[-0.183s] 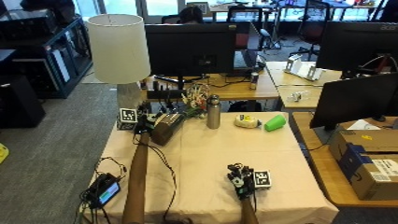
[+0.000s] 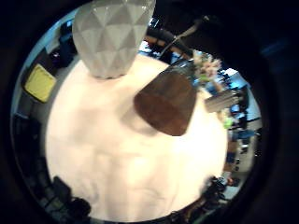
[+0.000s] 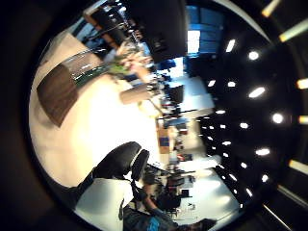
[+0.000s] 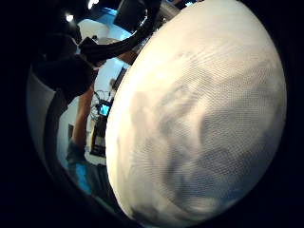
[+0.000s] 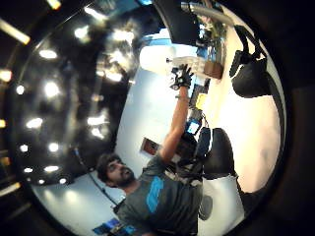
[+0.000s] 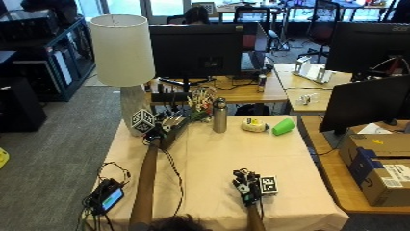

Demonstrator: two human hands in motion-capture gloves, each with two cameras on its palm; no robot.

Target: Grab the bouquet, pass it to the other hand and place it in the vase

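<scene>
Outside view: the left hand is stretched to the far left of the surface, at the wrapped base of the bouquet, whose flowers lie toward the bottle. Whether its grip is spread or pinching the wrap cannot be told. In the left palm views the brown wrap fills the middle and is close to the palm, with the lamp base just beside it. The right hand rests on the near part of the surface, well apart from the bouquet, its grip loosely curled round nothing. No vase can be told for certain; the faceted white lamp base under the shade is the only such shape.

A lift from here could go wrong: the wrap lies just beside the lamp base, and a sideways swing might knock the lamp. The flower heads lie near the bottle and could topple it. A cable trails along the left forearm and might snag. A green cup stands farther right, out of the way.
</scene>
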